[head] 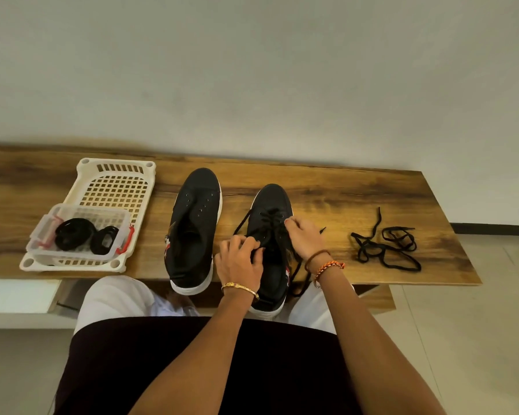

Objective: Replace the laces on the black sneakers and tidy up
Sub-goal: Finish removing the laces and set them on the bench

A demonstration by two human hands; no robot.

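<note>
Now your worktop (342,187) carries both sneakers: the unlaced sneaker (194,229) waits beside the half-laced sneaker (271,235), steadied for threading. Your left hand (240,262) and right hand (306,238) each pinch its lace (241,224); discarded laces (384,250) lie aside.

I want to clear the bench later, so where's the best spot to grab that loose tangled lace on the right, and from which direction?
Probably pinch the loose lace at its knotted middle, where the strands cross, coming straight down from above. It lies flat on the bench, apart from the shoes, so the crossing gathers most loops at once; the ends would trail.
</note>
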